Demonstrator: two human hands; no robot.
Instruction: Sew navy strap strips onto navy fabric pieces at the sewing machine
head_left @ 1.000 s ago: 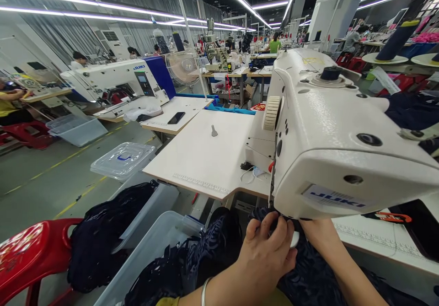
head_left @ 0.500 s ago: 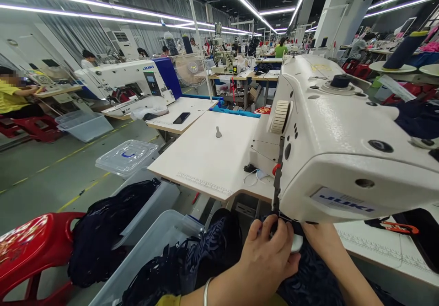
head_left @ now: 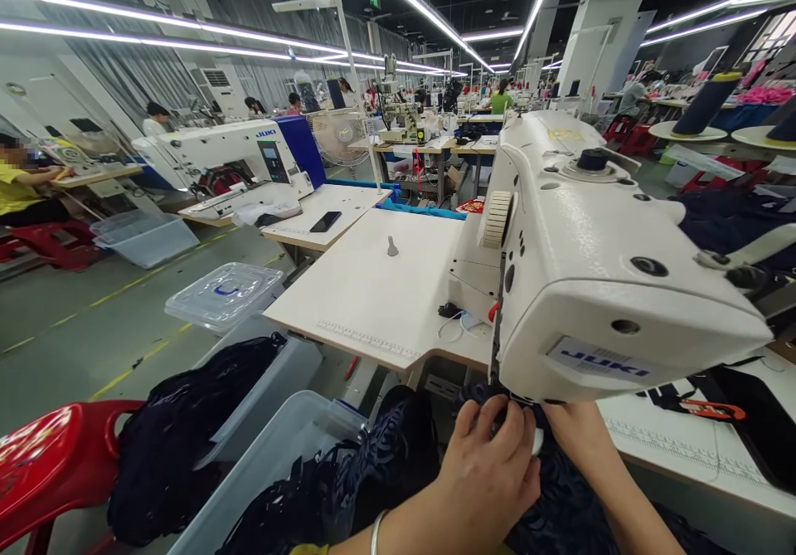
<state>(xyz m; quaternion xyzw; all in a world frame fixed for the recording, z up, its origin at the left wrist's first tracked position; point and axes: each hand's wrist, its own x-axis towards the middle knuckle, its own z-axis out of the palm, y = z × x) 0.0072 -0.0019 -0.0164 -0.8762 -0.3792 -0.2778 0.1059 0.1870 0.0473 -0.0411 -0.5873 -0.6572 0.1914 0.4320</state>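
Note:
A white JUKI sewing machine (head_left: 590,273) stands at the right, its head above my hands. My left hand (head_left: 491,455), with a bangle at the wrist, is closed at the machine's lower end, its fingers bent over dark cloth beside a small white part. Just right of it, my right hand (head_left: 575,430) reaches under the machine head; its fingertips are hidden there. Dark blue patterned fabric (head_left: 560,505) hangs below both hands and spreads over the lap.
Clear plastic bins (head_left: 279,447) with dark garments and a red stool (head_left: 55,464) stand at the left. Beyond the white table (head_left: 366,281) are a phone (head_left: 325,221) and another machine. Orange-handled snips (head_left: 712,409) lie at the right. Several people sit farther back.
The view has shifted slightly, so the machine appears a little farther left. Both hands stay at nearly the same place under the machine head.

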